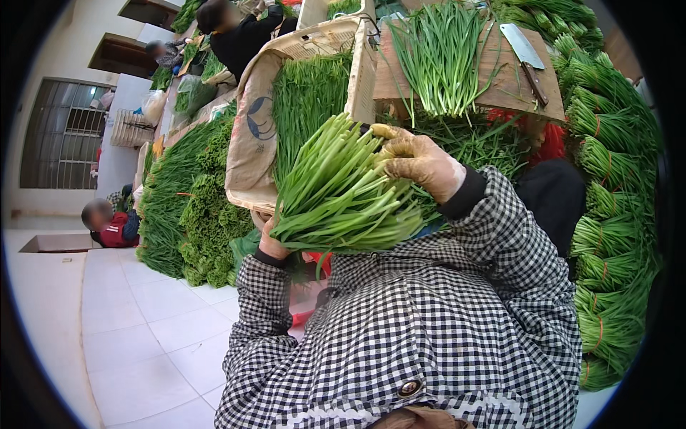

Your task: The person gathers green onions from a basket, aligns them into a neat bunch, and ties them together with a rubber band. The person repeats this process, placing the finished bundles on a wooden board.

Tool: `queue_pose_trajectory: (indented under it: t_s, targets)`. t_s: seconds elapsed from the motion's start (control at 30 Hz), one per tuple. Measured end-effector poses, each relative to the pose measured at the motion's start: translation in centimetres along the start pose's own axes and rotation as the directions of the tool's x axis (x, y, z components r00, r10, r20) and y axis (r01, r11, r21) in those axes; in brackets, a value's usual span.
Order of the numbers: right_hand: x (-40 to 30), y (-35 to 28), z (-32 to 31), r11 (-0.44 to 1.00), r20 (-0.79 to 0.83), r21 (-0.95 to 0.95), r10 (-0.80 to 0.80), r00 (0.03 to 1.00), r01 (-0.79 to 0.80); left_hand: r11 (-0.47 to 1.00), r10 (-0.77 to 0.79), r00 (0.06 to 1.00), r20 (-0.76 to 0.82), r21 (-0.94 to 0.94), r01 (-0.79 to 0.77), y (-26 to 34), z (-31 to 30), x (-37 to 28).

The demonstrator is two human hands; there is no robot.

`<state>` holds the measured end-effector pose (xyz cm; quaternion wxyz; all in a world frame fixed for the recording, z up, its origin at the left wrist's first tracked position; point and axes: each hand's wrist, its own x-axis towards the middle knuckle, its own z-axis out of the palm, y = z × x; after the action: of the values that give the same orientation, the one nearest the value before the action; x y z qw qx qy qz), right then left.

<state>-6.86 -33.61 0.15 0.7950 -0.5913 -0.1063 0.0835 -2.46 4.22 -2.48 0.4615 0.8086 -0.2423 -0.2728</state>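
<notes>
A loose bunch of green garlic chives [343, 193] lies slantwise before my chest, its pale cut ends fanned toward the top. My left hand [273, 240] grips it from below at the left; most of those fingers are behind the leaves. At the stem ends is my right hand [423, 160], its fingers stained and curled at the bunch's upper right; whether they pinch any stems I cannot tell. Beyond the hands, a wooden board [445, 91] carries more chives [445, 59] and a cleaver [525, 56] with a wooden handle.
A plastic crate [360, 88] lined with a sack [257, 134] holds chives left of the board. Tied bundles [603, 236] are stacked along the right. More greens [171, 198] are piled at left on the tiled floor [155, 332]. Several people sit farther off. Leaf scraps [477, 142] lie below the board.
</notes>
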Motion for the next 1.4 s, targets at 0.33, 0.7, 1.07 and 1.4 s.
queue_pose_trajectory:
  t_s: [0.33,0.7,1.07,1.4]
  targets:
    - [-2.2,-3.0,-0.3,0.98,-0.313,-0.106,-0.193,0.93,0.167,0.981,0.145,0.986,0.084,0.119,-0.154,-3.6,-0.1,0.3]
    - [-0.9,-2.7,0.0,0.636,0.03,-0.691,-0.45,0.893,0.344,0.486,-0.036,0.998,0.052,-0.871,0.063,0.4,0.6,1.0]
    - [-0.8,-2.6,-3.1,0.935,-0.424,0.272,-0.093,0.901,0.225,0.996,-0.044,0.991,0.124,0.083,0.034,-2.8,1.0,0.5]
    - [0.9,-3.0,-1.0,0.938,-0.161,-0.245,-0.288,0.944,0.244,0.689,-0.072,0.833,0.549,-0.576,0.44,-3.4,-0.5,1.0]
